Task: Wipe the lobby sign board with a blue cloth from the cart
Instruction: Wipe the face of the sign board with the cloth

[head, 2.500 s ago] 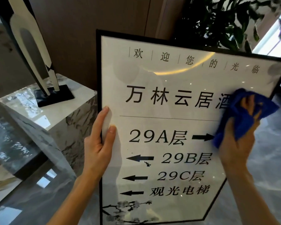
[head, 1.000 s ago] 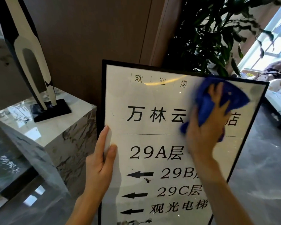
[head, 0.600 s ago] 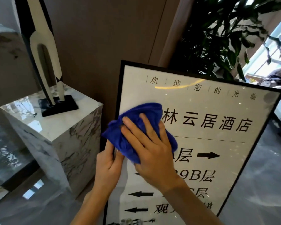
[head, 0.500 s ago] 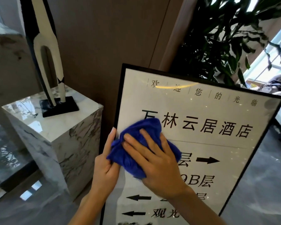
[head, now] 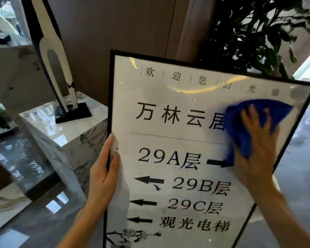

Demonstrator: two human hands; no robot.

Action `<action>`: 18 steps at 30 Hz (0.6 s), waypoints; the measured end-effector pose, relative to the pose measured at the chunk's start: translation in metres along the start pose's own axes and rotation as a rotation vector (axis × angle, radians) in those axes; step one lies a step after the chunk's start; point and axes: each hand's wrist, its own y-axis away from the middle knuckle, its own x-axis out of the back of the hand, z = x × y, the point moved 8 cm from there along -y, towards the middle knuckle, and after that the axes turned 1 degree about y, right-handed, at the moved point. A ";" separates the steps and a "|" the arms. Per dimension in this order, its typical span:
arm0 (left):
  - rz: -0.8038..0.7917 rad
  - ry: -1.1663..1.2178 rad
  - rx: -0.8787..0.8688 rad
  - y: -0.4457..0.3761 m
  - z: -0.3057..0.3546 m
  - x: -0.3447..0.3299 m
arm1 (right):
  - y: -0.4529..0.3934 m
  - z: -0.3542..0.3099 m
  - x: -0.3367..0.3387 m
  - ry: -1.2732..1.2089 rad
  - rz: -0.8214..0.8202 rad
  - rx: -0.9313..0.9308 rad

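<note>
Head view: grips likely stiff, slippery sign board [head: 168,140] by its left edge with left hand [head: 102,179], presses soft blue cloth [head: 240,140] near its right edge with flat right hand [head: 258,149].

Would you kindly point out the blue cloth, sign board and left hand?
blue cloth [head: 235,129], head view, left fold
sign board [head: 168,97], head view, white face
left hand [head: 102,176], head view, back of hand

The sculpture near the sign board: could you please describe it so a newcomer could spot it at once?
Left of the sign board stands a white marble plinth. On it rises the sculpture: tall, slim, black and white, forked into two legs on a black base, unlike the leafy plant behind the board.
</note>
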 end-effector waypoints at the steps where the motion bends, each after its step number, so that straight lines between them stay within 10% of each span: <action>1: -0.006 0.000 0.014 0.002 -0.001 0.000 | -0.002 0.014 0.007 -0.023 0.042 -0.058; 12: -0.053 0.012 0.094 0.018 -0.027 -0.004 | 0.002 0.010 0.007 -0.150 0.307 -0.416; 18: -0.043 0.090 0.015 0.020 -0.030 -0.005 | 0.018 -0.117 -0.063 -0.085 0.054 -0.201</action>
